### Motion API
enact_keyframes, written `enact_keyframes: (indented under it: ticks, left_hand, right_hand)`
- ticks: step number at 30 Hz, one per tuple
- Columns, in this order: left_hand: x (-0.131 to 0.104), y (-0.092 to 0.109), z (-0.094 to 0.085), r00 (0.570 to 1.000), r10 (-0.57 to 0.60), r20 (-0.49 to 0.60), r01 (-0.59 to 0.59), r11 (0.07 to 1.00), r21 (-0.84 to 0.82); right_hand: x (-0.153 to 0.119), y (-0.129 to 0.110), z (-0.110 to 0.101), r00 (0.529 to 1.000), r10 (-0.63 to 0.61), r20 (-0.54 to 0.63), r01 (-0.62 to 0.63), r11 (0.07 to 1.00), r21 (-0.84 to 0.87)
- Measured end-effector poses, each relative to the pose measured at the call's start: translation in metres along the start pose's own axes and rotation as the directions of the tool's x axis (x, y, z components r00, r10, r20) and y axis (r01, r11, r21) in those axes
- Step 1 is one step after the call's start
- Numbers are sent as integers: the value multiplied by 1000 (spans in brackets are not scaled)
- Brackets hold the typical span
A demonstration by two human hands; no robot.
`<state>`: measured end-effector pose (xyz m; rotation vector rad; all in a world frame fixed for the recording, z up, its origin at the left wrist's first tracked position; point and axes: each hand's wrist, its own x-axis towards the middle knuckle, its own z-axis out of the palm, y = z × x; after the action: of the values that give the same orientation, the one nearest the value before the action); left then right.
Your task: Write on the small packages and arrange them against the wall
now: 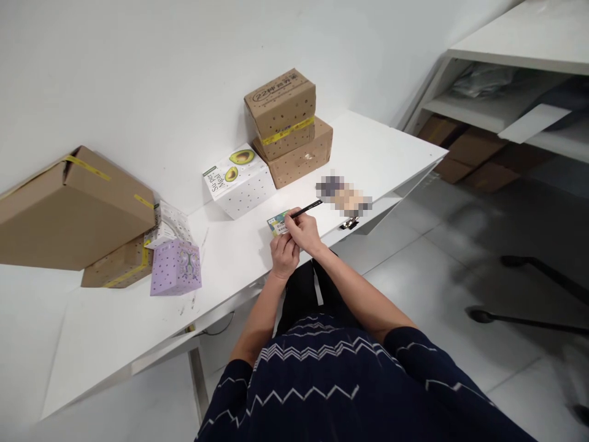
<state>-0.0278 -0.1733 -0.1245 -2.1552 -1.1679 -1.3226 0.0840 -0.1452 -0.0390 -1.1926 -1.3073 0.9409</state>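
I see a white bench (239,258) against a white wall, crossing the frame from lower left to upper right. Nearest to me, at the centre of the frame, my left hand (284,255) and my right hand (304,232) come together over the bench edge. The right grip is closed around a thin black pen (307,209), whose tip points to the upper right. The left grip holds a small green-and-white card (277,224) from below; the card lies just above both hands. To the left stands a small lilac box (175,268), beside a large brown carton (73,209). Further back is a white avocado box (239,180), and behind it two stacked cardboard boxes (289,126) near the wall.
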Motion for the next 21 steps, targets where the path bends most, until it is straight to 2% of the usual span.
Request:
enact_keyframes:
  ticks: [3,8,11,17,21]
  left_hand:
    - [-3,-3,3,1000,-18,14,18,1000,-2]
    - [-12,-8,5,981,-132,142,144,986,-79]
    - [-17,-10,6,966,-175,193,191,979,-70]
    - [-17,-11,7,966,-173,193,193,977,-89]
    - [-15,-9,7,983,-136,124,143,989,-47]
  right_hand:
    - [1,1,-2,998,-9,61,10,1000,-22]
    - [2,3,-1,994,-36,103,43,997,-65]
    - [2,3,0,993,-38,109,48,994,-97]
    - [2,4,0,987,-57,150,79,986,-147]
    - [4,4,1,985,-60,163,88,981,-172]
